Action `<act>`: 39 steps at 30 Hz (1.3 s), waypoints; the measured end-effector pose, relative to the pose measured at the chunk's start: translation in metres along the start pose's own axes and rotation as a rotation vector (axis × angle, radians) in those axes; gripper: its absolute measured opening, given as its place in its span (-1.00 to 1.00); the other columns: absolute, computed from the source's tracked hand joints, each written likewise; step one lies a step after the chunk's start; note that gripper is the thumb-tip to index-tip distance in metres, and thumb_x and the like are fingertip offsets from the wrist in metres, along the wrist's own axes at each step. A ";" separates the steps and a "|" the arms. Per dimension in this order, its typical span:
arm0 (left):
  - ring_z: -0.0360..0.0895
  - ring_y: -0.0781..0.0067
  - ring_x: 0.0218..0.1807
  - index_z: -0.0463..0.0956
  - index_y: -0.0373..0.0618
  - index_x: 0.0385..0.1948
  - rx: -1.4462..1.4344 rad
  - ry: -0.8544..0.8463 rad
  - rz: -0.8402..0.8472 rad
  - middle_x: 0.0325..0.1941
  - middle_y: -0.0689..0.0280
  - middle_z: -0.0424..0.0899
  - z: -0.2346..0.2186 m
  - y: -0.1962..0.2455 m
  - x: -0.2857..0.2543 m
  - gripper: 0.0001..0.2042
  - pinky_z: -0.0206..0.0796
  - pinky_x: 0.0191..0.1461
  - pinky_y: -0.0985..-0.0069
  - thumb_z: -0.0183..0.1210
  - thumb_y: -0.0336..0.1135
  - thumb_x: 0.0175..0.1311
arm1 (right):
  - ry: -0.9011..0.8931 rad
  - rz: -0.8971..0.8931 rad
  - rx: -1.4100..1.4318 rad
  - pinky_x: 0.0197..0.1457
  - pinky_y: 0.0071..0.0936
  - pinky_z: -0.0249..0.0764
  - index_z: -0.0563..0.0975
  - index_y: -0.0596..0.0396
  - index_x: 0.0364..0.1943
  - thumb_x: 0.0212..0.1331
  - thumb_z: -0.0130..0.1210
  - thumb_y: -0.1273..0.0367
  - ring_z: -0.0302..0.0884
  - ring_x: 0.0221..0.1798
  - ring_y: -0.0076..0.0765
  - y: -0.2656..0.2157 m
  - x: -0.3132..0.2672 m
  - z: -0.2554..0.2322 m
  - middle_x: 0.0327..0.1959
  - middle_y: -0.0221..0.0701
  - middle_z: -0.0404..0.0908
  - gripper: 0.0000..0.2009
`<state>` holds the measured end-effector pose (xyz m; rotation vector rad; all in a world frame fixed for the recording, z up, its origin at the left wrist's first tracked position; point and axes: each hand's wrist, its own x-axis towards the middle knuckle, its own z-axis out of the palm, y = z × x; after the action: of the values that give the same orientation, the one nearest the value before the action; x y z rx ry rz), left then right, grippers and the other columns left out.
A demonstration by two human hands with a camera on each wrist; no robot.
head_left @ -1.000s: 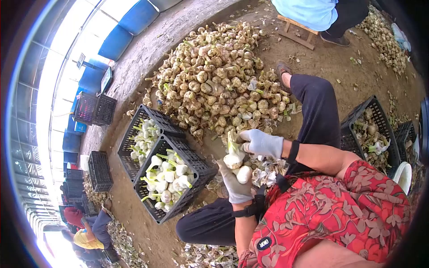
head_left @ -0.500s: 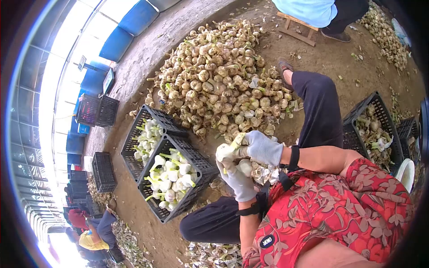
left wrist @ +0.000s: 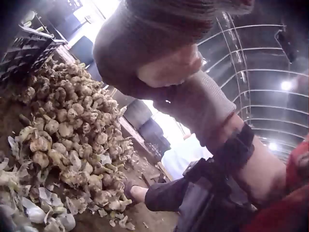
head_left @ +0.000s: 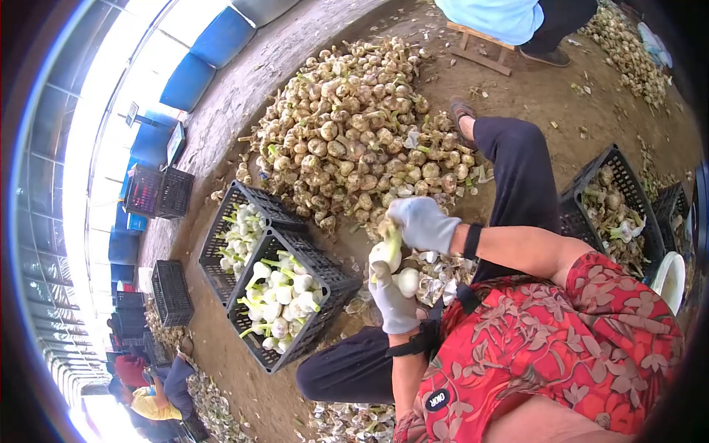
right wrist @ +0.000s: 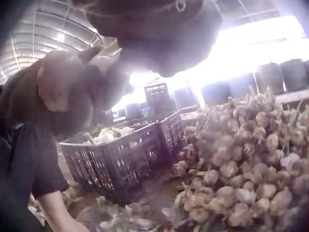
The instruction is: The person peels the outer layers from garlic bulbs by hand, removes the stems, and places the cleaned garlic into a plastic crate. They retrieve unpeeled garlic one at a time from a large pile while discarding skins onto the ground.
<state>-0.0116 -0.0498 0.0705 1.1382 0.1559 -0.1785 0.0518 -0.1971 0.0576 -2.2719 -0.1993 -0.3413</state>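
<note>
In the head view my gloved left hand (head_left: 394,303) grips a white garlic bulb (head_left: 385,257), its pale green stem pointing up. A second peeled bulb (head_left: 407,282) shows at the palm side of the same hand. Above it, my gloved right hand (head_left: 427,224) pinches the husk at the top of the stem with curled fingers. In the left wrist view dark gloves fill the top, and the right hand's cuff (left wrist: 212,101) shows. Backlit gloves in the right wrist view overlap the stem (right wrist: 112,48) between them.
Ahead lies a large heap of unpeeled garlic (head_left: 347,133). Two black crates, a near one (head_left: 325,295) and a far one (head_left: 210,247), hold white bulbs. Loose skins (head_left: 439,277) lie by my legs. Another crate (head_left: 617,214) and a white bucket (head_left: 670,280) stand at right; a person sits on a wooden stool (head_left: 480,48).
The hands first met over the bulb, with its stem tilted between them. Now the right hand has drawn up and apart, pulling at the stem's husk, while the bulb stands upright in the left hand.
</note>
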 end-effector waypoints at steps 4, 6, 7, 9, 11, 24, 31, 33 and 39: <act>0.60 0.40 -0.42 0.39 -0.27 0.06 -0.209 -0.320 -0.276 -0.16 0.12 0.64 -0.011 -0.001 -0.024 -0.38 0.43 -0.43 0.55 0.15 0.16 0.23 | -0.235 0.243 -0.160 -0.24 -0.17 0.52 0.62 0.08 -0.38 -0.11 0.22 0.30 0.63 -0.30 -0.01 0.052 0.029 -0.006 -0.37 -0.13 0.64 -0.79; 0.57 0.40 -0.44 0.36 -0.25 0.08 -0.203 -0.297 -0.273 -0.17 0.15 0.62 -0.020 -0.008 -0.024 -0.37 0.42 -0.44 0.55 0.18 0.15 0.21 | -0.861 -0.084 -0.539 -0.19 -0.18 0.53 0.62 0.01 -0.19 -0.15 0.21 0.26 0.64 -0.24 -0.01 0.071 0.026 -0.002 -0.29 -0.12 0.66 -0.65; 0.55 0.42 -0.46 0.35 -0.24 0.08 -0.191 -0.276 -0.228 -0.18 0.17 0.60 -0.020 -0.006 -0.022 -0.37 0.40 -0.46 0.57 0.18 0.15 0.20 | -1.111 -0.142 -0.517 -0.08 -0.20 0.52 0.54 -0.06 0.06 -0.13 0.20 0.30 0.60 -0.10 -0.01 0.049 0.018 -0.023 -0.13 -0.17 0.62 -0.49; 0.47 0.54 -0.50 0.35 -0.22 0.06 -0.214 -0.157 -0.188 -0.23 0.25 0.55 -0.013 0.005 -0.022 -0.39 0.31 -0.52 0.65 0.19 0.15 0.21 | -0.962 -0.164 -0.512 -0.03 -0.20 0.50 0.43 -0.13 0.21 -0.11 0.20 0.34 0.56 -0.02 -0.04 0.035 0.004 -0.029 -0.07 -0.21 0.57 -0.38; 0.40 0.64 -0.53 0.34 -0.22 0.06 -0.254 -0.181 -0.169 -0.27 0.31 0.50 -0.034 -0.005 -0.014 -0.39 0.21 -0.58 0.72 0.17 0.16 0.22 | -0.662 -0.232 -0.211 -0.06 -0.17 0.50 0.53 -0.05 0.02 -0.04 0.17 0.36 0.56 -0.07 -0.04 0.013 0.003 -0.042 -0.15 -0.23 0.56 -0.58; 0.55 0.47 -0.16 0.40 -0.22 0.02 0.027 -0.088 0.032 -0.12 0.33 0.54 -0.016 0.002 -0.010 -0.39 0.48 -0.12 0.48 0.07 0.22 0.27 | -0.305 -0.473 -0.210 -0.42 -0.26 0.48 0.59 0.05 -0.50 -0.06 0.14 0.28 0.59 -0.41 -0.14 -0.043 -0.008 -0.046 -0.51 -0.31 0.55 -0.85; 0.56 0.52 -0.30 0.43 -0.24 0.01 -0.078 -0.101 -0.081 -0.23 0.31 0.59 -0.023 -0.001 -0.010 -0.45 0.45 -0.28 0.59 0.17 0.12 0.25 | -0.334 -0.596 -0.338 -0.44 -0.28 0.44 0.53 -0.01 -0.53 -0.17 0.16 0.27 0.55 -0.45 -0.20 -0.045 -0.005 -0.044 -0.52 -0.41 0.49 -0.86; 0.51 0.58 -0.46 0.44 -0.20 -0.01 -0.011 -0.088 -0.066 -0.29 0.37 0.57 -0.021 0.001 -0.010 -0.42 0.40 -0.45 0.66 0.09 0.21 0.27 | -0.324 -0.620 -0.345 -0.44 -0.28 0.44 0.52 -0.01 -0.54 -0.20 0.16 0.28 0.54 -0.46 -0.20 -0.044 -0.005 -0.042 -0.53 -0.41 0.48 -0.86; 0.55 0.54 -0.43 0.45 -0.22 -0.05 -0.036 -0.074 -0.082 -0.29 0.32 0.59 -0.022 0.003 -0.013 -0.43 0.41 -0.43 0.65 0.12 0.19 0.25 | -0.326 -0.567 -0.264 -0.39 -0.28 0.46 0.53 0.02 -0.51 -0.22 0.17 0.30 0.55 -0.42 -0.16 -0.045 -0.001 -0.038 -0.49 -0.37 0.49 -0.84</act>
<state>-0.0243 -0.0274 0.0673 1.0887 0.1393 -0.2894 0.0325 -0.1967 0.1132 -2.4888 -1.0305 -0.2941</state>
